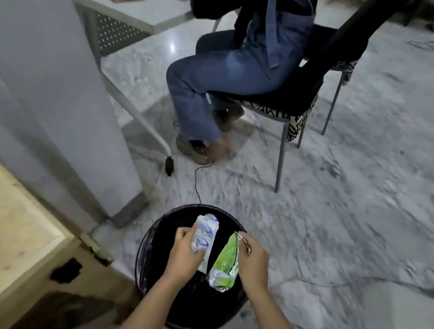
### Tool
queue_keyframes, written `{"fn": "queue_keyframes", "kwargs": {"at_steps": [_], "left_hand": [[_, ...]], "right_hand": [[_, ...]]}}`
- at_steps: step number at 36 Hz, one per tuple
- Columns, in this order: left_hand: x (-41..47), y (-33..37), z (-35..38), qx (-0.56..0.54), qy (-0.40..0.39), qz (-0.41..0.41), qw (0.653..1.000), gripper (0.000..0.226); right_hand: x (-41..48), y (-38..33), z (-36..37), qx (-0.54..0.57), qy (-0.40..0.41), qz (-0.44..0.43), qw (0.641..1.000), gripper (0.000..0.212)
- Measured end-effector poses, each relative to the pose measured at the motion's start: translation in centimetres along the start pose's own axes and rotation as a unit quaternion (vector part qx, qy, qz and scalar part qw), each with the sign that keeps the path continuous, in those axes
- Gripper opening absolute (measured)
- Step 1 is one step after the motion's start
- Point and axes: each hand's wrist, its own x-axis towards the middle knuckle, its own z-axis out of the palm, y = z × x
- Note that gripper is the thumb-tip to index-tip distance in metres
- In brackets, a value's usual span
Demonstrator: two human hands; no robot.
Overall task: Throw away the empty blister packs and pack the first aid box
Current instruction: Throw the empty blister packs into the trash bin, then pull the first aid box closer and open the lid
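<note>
— Black bin (147,252) on the floor, right under both arms. Centred enough?

— Looks so. Left hand (183,254) clenched round the white-and-blue pack (204,236), right hand (254,258) pinching the green pack (226,260) by its top edge; both hanging over the opening.

— Best way to drop?

— Probably lower a little, then open both grips at once, clear of the rim. No first aid box in sight.

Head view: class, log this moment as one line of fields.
step: discard packs | left hand: holds blue-white blister pack | right hand: holds green blister pack | place: above black bin | released: not yet
</note>
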Motion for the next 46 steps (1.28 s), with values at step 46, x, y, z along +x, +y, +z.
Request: {"fn": "queue_keyframes", "kwargs": {"at_steps": [46], "left_hand": [[-7.0,15.6,-11.9,0.106,0.052,0.123,0.985,0.047]], "right_hand": [[-4.1,-19.1,-7.1,-0.080,-0.066,-0.145,0.984,0.036]]}}
